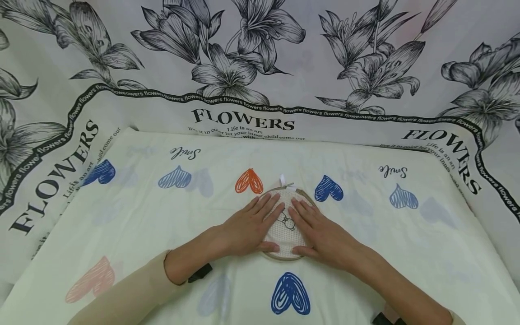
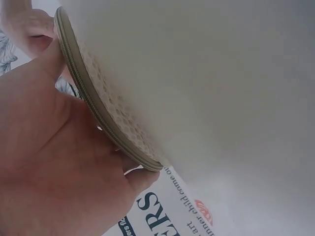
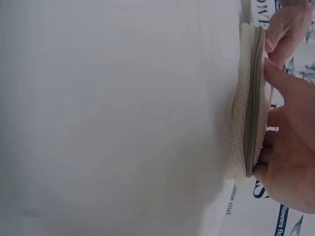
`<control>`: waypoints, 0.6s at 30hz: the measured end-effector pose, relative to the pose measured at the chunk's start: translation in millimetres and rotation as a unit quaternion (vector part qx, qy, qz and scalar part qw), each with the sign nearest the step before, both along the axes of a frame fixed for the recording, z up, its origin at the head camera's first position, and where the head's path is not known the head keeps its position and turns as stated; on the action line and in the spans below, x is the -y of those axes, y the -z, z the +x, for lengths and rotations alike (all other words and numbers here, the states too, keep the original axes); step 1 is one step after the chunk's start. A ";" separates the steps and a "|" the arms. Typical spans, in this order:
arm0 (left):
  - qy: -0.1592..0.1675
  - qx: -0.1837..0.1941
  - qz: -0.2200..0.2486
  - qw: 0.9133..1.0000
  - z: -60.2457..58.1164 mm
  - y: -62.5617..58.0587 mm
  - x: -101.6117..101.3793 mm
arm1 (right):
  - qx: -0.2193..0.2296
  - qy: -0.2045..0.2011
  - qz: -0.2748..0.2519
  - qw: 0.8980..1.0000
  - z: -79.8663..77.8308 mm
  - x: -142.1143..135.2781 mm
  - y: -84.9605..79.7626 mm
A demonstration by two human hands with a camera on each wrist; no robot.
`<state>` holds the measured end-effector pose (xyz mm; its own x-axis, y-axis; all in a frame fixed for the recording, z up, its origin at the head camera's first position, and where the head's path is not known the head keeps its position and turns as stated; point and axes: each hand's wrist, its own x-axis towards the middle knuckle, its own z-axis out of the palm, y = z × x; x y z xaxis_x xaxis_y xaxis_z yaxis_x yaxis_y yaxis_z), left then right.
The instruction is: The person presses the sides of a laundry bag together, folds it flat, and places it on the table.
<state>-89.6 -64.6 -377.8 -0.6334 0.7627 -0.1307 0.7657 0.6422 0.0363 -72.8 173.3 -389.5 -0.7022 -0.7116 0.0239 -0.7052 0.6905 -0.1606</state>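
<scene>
A small round mesh bag point(image 1: 287, 241), cream with a zip around its tan rim and a dark line print, lies on the heart-patterned cloth. My left hand point(image 1: 252, 225) rests over its left side with the fingers stretched out. On the opposite side, my right hand point(image 1: 325, 230) lies across the bag, its fingers straight too. Both thumbs point inward near the lower edge. The zip point(image 2: 91, 96) runs along the rim beside my left palm in the left wrist view. In the right wrist view, fingertips touch the top by the zipped edge point(image 3: 254, 98). Fingers hide part of the print.
Pale cloth point(image 1: 227, 289) with printed hearts covers the table. A white ribbon loop point(image 1: 282, 180) sticks up at the bag's far edge. Behind hangs a white flower-printed sheet point(image 1: 300, 81) with black lettering, which also borders the table's sides.
</scene>
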 end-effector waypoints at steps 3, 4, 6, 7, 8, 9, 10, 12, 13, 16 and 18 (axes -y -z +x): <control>0.001 -0.004 -0.001 1.000 0.2 -0.8 0.3 | -0.004 0.002 -0.002 1.000 0.4 -0.3 -0.5; 0.001 -0.007 0.001 1.000 0.2 -0.8 0.4 | -0.008 0.003 0.001 1.000 0.5 -0.5 -0.6; 0.003 -0.013 0.005 1.000 0.3 -0.4 0.6 | -0.014 0.006 0.005 1.000 0.8 -0.8 -1.3; 0.003 -0.017 0.008 1.000 0.3 0.0 0.7 | -0.017 0.006 0.007 1.000 0.9 -0.9 -1.7; 0.004 -0.022 0.010 1.000 0.3 0.4 0.7 | -0.020 0.007 0.009 1.000 1.3 -1.1 -2.0; 0.004 -0.025 0.012 1.000 0.3 1.2 0.7 | -0.023 0.008 0.011 1.000 1.4 -1.4 -2.4; 0.004 -0.028 0.014 1.000 0.3 1.7 0.9 | -0.025 0.008 0.011 1.000 1.6 -1.3 -2.9; 0.002 -0.031 0.017 0.999 0.2 2.4 1.4 | -0.030 0.008 0.010 0.999 1.8 -1.2 -3.5; 0.000 -0.033 0.018 0.999 0.1 2.6 2.1 | -0.034 0.007 0.011 0.999 1.9 -1.2 -3.8; -0.010 -0.033 0.021 0.999 0.8 1.8 4.0 | -0.046 0.009 0.010 0.999 2.3 -1.7 -4.8; -0.019 -0.033 0.025 0.999 1.5 0.4 5.5 | -0.052 0.014 0.007 0.999 2.9 -2.6 -5.7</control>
